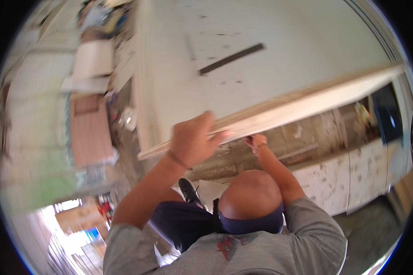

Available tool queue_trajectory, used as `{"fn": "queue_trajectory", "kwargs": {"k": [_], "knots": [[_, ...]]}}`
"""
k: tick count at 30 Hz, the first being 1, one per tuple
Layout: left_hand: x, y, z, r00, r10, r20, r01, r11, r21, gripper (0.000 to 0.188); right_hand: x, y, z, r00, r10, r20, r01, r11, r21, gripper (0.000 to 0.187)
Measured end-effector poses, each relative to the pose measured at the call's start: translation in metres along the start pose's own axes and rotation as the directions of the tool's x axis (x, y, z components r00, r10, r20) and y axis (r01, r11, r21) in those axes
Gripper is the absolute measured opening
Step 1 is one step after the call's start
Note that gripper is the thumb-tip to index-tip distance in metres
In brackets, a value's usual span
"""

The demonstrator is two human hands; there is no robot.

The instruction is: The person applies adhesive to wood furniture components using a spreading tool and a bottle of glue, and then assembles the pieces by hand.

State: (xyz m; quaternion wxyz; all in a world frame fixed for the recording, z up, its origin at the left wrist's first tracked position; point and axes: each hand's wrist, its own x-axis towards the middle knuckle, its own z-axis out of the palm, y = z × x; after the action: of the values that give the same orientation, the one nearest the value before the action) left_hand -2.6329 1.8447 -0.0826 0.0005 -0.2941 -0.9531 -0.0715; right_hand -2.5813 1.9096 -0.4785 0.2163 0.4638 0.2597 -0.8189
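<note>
Mid-frame, wooden edging (303, 108) sits along the panel (298, 50); fastening not visible. Left hand (192, 140): clamped on edging. Right hand (256, 142): beneath, closure indeterminate.

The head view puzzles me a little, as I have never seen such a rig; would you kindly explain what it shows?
There is no machine here: a person works with two bare hands. The one picture comes from a wide fisheye camera worn on the head, looking down, so straight edges bend and picture left is the person's left. The big pale panel has a wooden edge; a dark strip shows on its surface. The left hand, blurred, is at that edge. The right hand is just below it; whether it holds anything is unclear.
</note>
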Motion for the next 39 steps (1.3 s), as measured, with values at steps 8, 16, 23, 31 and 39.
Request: {"fn": "queue_trajectory", "kwargs": {"k": [8, 16, 23, 31, 39], "knots": [[-0.002, 0.013, 0.018, 0.992, -0.09, -0.091, 0.073, 0.982, -0.175, 0.032, 0.032, -0.014, -0.043, 0.99, -0.039, 0.137, 0.038, 0.999, 0.012, 0.012], [-0.009, 0.014, 0.009, 0.996, -0.083, -0.042, 0.074, 0.98, -0.184, 0.033, 0.022, -0.008, -0.043, 0.991, -0.072, 0.117, 0.059, 0.992, 0.11, 0.015], [-0.006, 0.01, 0.011, 0.994, -0.036, -0.106, 0.01, 0.972, -0.237, 0.031, 0.018, -0.017, -0.042, 0.983, -0.149, 0.105, 0.124, 0.969, 0.211, 0.017], [-0.064, -0.074, -0.028, 0.984, 0.108, -0.141, -0.124, 0.987, -0.104, 0.039, 0.006, 0.0, -0.039, 0.939, -0.159, 0.305, 0.05, 0.94, 0.338, 0.019], [-0.109, -0.111, -0.039, 0.995, 0.096, -0.038, -0.097, 0.995, -0.029, 0.034, 0.023, 0.014, -0.046, 0.818, -0.108, 0.565, -0.122, 0.927, 0.355, 0.021]]}}
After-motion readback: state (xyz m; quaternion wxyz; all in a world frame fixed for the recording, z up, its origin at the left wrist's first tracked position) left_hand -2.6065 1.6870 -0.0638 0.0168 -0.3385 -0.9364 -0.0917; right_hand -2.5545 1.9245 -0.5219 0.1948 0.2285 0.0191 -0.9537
